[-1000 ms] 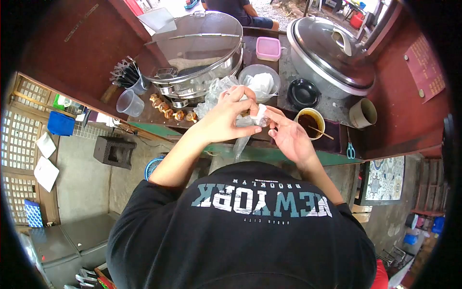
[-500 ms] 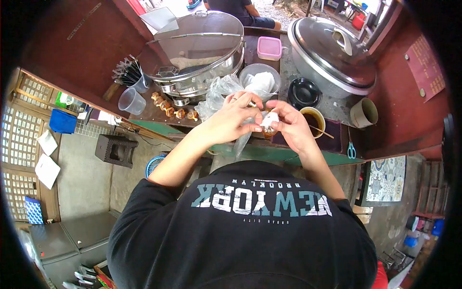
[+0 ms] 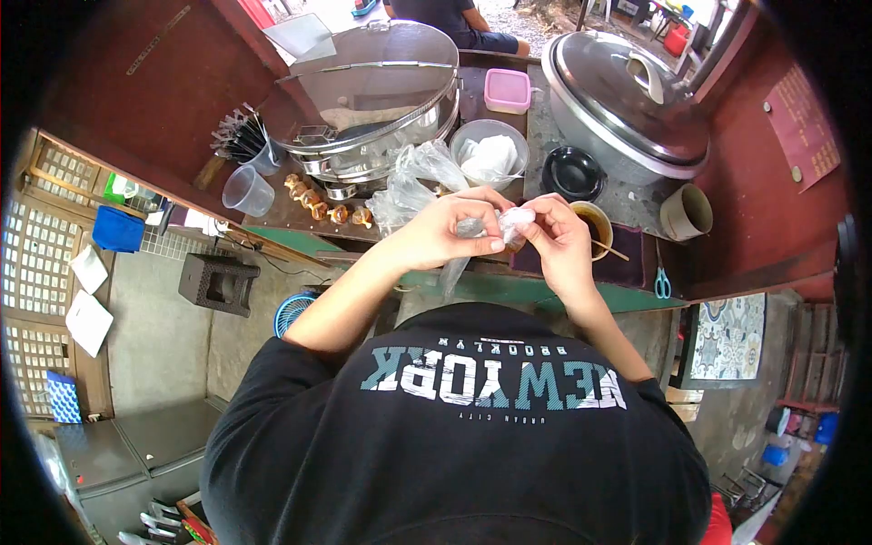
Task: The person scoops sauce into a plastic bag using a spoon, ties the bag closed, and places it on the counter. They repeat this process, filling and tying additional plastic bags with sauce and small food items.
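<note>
My left hand [image 3: 454, 229] and my right hand [image 3: 559, 238] meet over the counter's near edge. Between their fingertips is a small white plastic bundle [image 3: 516, 223], pinched by both. Clear plastic bags [image 3: 409, 186] lie just beyond my left hand. Behind the hands stands a clear tub [image 3: 490, 150] with white plastic in it. A cup of brown sauce [image 3: 592, 227] with a stick in it is right beside my right hand. What is inside the bundle cannot be made out.
Skewered browned balls [image 3: 338, 213] lie on the left of the counter near a large steel pot [image 3: 381, 91]. Another big lidded pot [image 3: 627, 100], black bowls [image 3: 574, 174], a cup [image 3: 687, 214] and blue scissors [image 3: 663, 283] are on the right. A seated person [image 3: 445, 25] is beyond.
The white bundle and the fingertips have shifted slightly right and up. My right hand's fingers are drawn closer together around the bundle's top.
</note>
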Demonstrator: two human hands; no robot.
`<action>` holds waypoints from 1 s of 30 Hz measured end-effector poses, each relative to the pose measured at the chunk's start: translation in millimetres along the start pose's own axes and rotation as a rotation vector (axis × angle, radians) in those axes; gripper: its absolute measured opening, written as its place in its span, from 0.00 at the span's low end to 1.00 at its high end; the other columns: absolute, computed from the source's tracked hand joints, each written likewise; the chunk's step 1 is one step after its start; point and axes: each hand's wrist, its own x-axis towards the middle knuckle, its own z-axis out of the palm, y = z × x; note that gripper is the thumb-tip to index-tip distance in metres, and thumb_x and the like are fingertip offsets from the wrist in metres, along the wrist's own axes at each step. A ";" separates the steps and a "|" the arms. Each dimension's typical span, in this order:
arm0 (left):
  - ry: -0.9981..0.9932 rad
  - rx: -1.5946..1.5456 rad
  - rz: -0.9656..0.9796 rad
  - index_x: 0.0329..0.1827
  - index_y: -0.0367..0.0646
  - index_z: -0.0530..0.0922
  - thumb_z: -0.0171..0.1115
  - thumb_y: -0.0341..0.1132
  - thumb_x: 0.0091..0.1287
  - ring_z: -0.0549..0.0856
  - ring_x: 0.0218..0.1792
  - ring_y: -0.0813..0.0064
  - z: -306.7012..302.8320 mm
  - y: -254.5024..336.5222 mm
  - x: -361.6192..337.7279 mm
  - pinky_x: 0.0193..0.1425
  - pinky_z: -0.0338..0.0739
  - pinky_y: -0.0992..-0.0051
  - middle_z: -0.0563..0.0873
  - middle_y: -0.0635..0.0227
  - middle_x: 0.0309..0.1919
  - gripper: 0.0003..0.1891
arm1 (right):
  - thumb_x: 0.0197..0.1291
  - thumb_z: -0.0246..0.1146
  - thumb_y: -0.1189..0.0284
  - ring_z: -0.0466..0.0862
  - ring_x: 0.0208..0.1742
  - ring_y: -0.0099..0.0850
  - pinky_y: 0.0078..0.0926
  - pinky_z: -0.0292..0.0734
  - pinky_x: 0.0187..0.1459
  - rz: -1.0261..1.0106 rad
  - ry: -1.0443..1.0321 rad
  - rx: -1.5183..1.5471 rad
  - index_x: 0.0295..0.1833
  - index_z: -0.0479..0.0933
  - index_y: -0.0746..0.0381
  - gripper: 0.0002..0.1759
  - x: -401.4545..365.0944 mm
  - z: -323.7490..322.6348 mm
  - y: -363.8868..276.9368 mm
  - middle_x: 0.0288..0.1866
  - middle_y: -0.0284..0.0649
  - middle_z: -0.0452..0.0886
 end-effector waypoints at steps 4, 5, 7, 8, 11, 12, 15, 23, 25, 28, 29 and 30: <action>0.108 -0.151 -0.141 0.30 0.41 0.78 0.69 0.32 0.58 0.80 0.44 0.75 14.5 -5.4 1.2 0.52 0.71 0.75 0.82 0.66 0.38 0.08 | 0.58 0.65 0.79 0.81 0.35 0.20 0.16 0.75 0.40 0.014 0.023 -0.049 0.41 0.79 0.68 0.06 -3.8 1.0 -10.4 0.34 0.33 0.82; 0.146 -0.195 -0.182 0.28 0.42 0.78 0.70 0.34 0.57 0.81 0.41 0.77 17.9 -9.2 1.9 0.49 0.72 0.76 0.83 0.68 0.35 0.09 | 0.57 0.65 0.79 0.81 0.35 0.20 0.16 0.75 0.40 0.024 0.038 -0.021 0.42 0.79 0.68 0.07 -4.4 0.7 -9.8 0.34 0.34 0.82; 0.163 -0.181 -0.224 0.27 0.41 0.77 0.70 0.33 0.57 0.80 0.40 0.80 21.6 -8.3 3.9 0.48 0.73 0.77 0.83 0.69 0.33 0.09 | 0.57 0.65 0.79 0.81 0.35 0.20 0.15 0.75 0.40 0.047 0.069 0.035 0.42 0.80 0.67 0.07 -6.5 0.3 -7.7 0.33 0.34 0.82; 0.172 -0.174 -0.245 0.27 0.41 0.77 0.70 0.33 0.56 0.80 0.39 0.82 23.4 -8.0 5.2 0.47 0.73 0.78 0.83 0.70 0.33 0.09 | 0.57 0.66 0.79 0.81 0.35 0.19 0.15 0.75 0.39 0.019 0.091 0.019 0.42 0.80 0.67 0.07 -6.9 1.2 -9.1 0.33 0.34 0.82; 0.284 -0.363 -0.244 0.32 0.41 0.80 0.69 0.33 0.56 0.80 0.37 0.83 30.6 -17.1 9.4 0.46 0.73 0.78 0.82 0.70 0.31 0.07 | 0.56 0.66 0.78 0.79 0.34 0.19 0.16 0.74 0.39 -0.078 0.125 -0.092 0.41 0.80 0.67 0.07 -5.9 1.0 -11.9 0.33 0.34 0.82; 0.257 -0.296 -0.249 0.34 0.41 0.81 0.69 0.33 0.57 0.80 0.37 0.82 30.0 -15.4 9.7 0.46 0.73 0.77 0.82 0.70 0.32 0.07 | 0.56 0.66 0.78 0.79 0.34 0.19 0.16 0.74 0.39 -0.117 0.116 -0.170 0.41 0.80 0.68 0.07 -4.1 -2.9 -10.7 0.33 0.33 0.82; 0.180 -0.101 -0.239 0.40 0.40 0.83 0.67 0.34 0.59 0.80 0.39 0.79 26.6 -4.9 10.8 0.47 0.73 0.76 0.81 0.70 0.34 0.09 | 0.56 0.66 0.78 0.77 0.33 0.19 0.17 0.73 0.38 -0.147 0.110 -0.269 0.41 0.79 0.68 0.07 -3.5 -7.8 -11.2 0.33 0.33 0.82; 0.103 0.158 -0.139 0.41 0.41 0.85 0.64 0.34 0.62 0.79 0.40 0.70 22.2 11.4 7.5 0.48 0.71 0.74 0.79 0.65 0.36 0.09 | 0.59 0.63 0.80 0.79 0.40 0.21 0.18 0.74 0.45 -0.038 0.156 0.130 0.48 0.77 0.68 0.11 -5.4 -28.5 -8.7 0.39 0.33 0.81; 0.104 0.151 -0.171 0.42 0.41 0.85 0.64 0.34 0.63 0.79 0.41 0.70 22.1 15.0 7.2 0.47 0.71 0.74 0.79 0.65 0.36 0.09 | 0.59 0.64 0.79 0.79 0.43 0.21 0.19 0.74 0.48 -0.017 0.128 0.202 0.50 0.76 0.67 0.14 -2.9 -20.1 -14.9 0.42 0.34 0.81; 0.122 0.152 -0.133 0.43 0.41 0.84 0.64 0.34 0.63 0.79 0.40 0.70 28.9 12.8 4.8 0.45 0.71 0.74 0.78 0.65 0.35 0.09 | 0.58 0.66 0.74 0.78 0.48 0.21 0.21 0.72 0.53 0.061 -0.003 0.121 0.57 0.74 0.68 0.21 -11.6 -12.7 -14.1 0.48 0.35 0.81; 0.131 0.154 -0.107 0.43 0.41 0.84 0.64 0.34 0.63 0.78 0.40 0.70 32.3 10.0 3.8 0.45 0.71 0.74 0.78 0.65 0.35 0.09 | 0.58 0.67 0.73 0.79 0.47 0.22 0.22 0.72 0.52 0.119 -0.028 0.094 0.57 0.75 0.68 0.21 -16.7 -10.8 -15.9 0.46 0.36 0.82; 0.135 0.122 -0.118 0.44 0.41 0.84 0.64 0.34 0.63 0.78 0.39 0.70 37.0 6.7 2.0 0.44 0.71 0.74 0.78 0.65 0.34 0.09 | 0.58 0.67 0.72 0.79 0.47 0.23 0.22 0.72 0.52 0.179 -0.054 0.067 0.56 0.75 0.68 0.21 -19.6 -9.7 -17.0 0.43 0.36 0.84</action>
